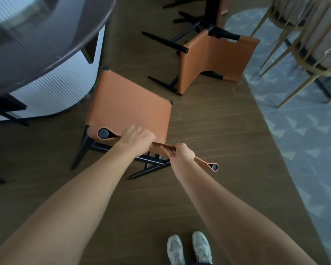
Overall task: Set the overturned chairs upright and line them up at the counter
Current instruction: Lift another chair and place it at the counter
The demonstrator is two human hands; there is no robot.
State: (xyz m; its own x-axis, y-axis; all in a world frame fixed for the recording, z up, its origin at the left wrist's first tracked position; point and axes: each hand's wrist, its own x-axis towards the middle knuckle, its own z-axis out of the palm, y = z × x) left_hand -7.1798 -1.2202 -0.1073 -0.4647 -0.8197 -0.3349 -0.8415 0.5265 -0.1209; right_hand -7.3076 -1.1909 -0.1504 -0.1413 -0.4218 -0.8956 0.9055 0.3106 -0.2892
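Left hand [137, 137] and right hand [182, 153] both clenched on the chair [128, 104] back's top edge, which runs crosswise; seat points away beyond them.

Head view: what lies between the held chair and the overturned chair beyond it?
Only a narrow strip of bare wooden floor, shown in the head view, separates the held chair from the overturned chair; they appear apart.

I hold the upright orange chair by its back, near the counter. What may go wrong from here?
The front corner of the held chair is near the white ribbed base of the counter; a push may scrape it.
The overturned chair lies just ahead, legs sticking out; feet may catch them.
The left grip and right grip hold only the soft back strap, which may twist.
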